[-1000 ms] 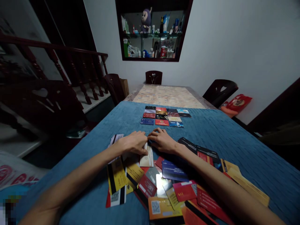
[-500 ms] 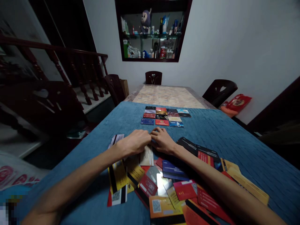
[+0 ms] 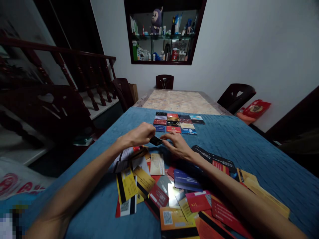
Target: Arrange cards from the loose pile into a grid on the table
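Note:
A black card (image 3: 155,141) is held up, tilted, above the blue cloth. My left hand (image 3: 140,135) is closed on its left end, the fingers curled into a fist-like grip. At the card's right end, the thumb and forefinger of my right hand (image 3: 176,145) meet its edge; the other fingers are loosely bent. Just beyond both hands lie several cards in neat rows, among them a red card (image 3: 173,129) and a light-blue card (image 3: 188,131). Below the hands spreads a loose pile, with a cream card (image 3: 157,164), a dark-blue card (image 3: 186,180) and a yellow card (image 3: 127,186).
A blue cloth (image 3: 104,169) covers the near part of the table, and the patterned tabletop (image 3: 178,99) shows beyond. Black cards (image 3: 203,152) and gold cards (image 3: 269,197) lie by my right forearm. Dark wooden chairs (image 3: 235,96) surround the table.
Both hands have drawn slightly apart, the left one moving up and leftward. The black card now shows between them, and the cream card below the hands is uncovered.

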The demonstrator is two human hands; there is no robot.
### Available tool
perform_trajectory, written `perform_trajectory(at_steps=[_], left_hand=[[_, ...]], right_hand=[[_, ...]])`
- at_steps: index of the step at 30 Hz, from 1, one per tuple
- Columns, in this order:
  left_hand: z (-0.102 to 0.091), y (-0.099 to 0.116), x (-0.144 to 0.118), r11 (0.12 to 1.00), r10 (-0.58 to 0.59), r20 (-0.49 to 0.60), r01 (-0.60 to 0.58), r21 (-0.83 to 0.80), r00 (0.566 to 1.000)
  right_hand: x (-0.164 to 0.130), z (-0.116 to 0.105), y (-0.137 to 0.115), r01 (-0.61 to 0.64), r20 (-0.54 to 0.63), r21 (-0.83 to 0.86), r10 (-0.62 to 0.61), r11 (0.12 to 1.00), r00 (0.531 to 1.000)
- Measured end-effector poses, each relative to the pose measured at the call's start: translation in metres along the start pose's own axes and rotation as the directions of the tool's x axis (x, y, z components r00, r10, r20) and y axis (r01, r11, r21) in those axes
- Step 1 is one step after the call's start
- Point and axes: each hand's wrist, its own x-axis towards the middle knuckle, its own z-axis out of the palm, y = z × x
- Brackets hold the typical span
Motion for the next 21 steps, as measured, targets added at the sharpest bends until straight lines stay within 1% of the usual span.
perform_trajectory(at_steps=[4, 8, 15, 21], left_hand=[[0.012, -0.015, 0.005, 0.988, -0.047, -0.071, 0.036, -0.153, 0.996], [0.020, -0.021, 0.007, 0.966, -0.070, -0.064, 0.051, -0.252, 0.996], [0.033, -0.025, 0.008, 0.966, -0.055, 0.012, 0.056, -0.252, 0.998], [0.039, -0.028, 0.009, 0.975, -0.053, 0.034, 0.059, -0.214, 0.998]], right_hand=[[0.001, -0.004, 0.002, -0.007, 0.027, -0.016, 0.008, 1.000, 1.000], [0.002, -0.007, 0.008, -0.017, 0.032, -0.086, 0.020, 0.996, 0.999], [0.001, -0.012, 0.007, -0.016, 0.058, -0.277, 0.033, 0.961, 0.998], [0.000, -0.011, 0.003, 0.028, 0.111, -0.371, 0.015, 0.928, 0.994]])
